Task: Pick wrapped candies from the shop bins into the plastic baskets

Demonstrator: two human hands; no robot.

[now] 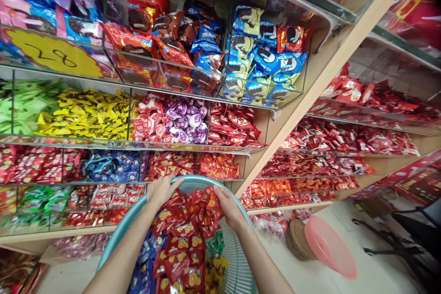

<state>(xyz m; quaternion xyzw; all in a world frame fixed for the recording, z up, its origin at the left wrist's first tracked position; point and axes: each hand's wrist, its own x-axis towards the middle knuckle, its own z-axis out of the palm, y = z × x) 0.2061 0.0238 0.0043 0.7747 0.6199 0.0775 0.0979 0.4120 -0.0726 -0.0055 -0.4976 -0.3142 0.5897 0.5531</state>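
Observation:
A teal mesh basket (237, 266) sits under my arms, filled with red snack packets (184, 239), some blue ones and a few yellow and green ones. My left hand (160, 190) rests at the far rim of the basket, fingers curled over the edge and touching the top packets. My right hand (229, 209) lies on the right side of the pile, fingers closed down onto the red packets. Whether either hand actually holds a packet is hidden.
Glass-fronted shelf bins (138, 101) rise ahead, with cookie packs, yellow, green, purple and red sweets, and a yellow price tag (55, 57). A wooden divider (310, 87) separates shelves of red packets on the right. On the floor lie a pink lid (329, 248) and a woven basket (296, 239).

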